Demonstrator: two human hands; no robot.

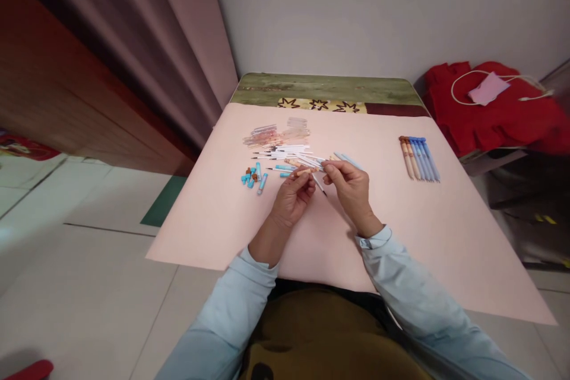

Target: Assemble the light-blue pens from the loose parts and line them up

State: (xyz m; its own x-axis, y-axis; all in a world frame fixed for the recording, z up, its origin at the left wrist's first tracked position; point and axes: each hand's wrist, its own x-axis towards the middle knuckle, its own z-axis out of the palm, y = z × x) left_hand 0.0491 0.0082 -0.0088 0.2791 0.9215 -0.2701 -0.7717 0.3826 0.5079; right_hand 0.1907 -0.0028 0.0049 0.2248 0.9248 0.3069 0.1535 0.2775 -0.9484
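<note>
Above the middle of the pink-covered table, my left hand (294, 195) is closed on an orange-beige pen barrel (305, 172). My right hand (350, 185) is beside it, thumb and forefinger pinched together; whatever they hold is too small to make out. White pen refills (285, 153) with dark tips lie just beyond my hands, and one refill (320, 186) shows between them. Light blue and orange barrels (285, 167) are scattered close by. Left of my left hand is a small heap of blue and brown caps (250, 176), with blue barrel pieces (262, 183) next to it.
Clear and pinkish plastic tubes (267, 135) lie behind the refills. At the right, several assembled pens (419, 158), brown-topped and blue-topped, form a row. Pink paper (214, 219) covers the table. Red cloth (463, 116) with a white cable (454, 80) sits beyond the right edge.
</note>
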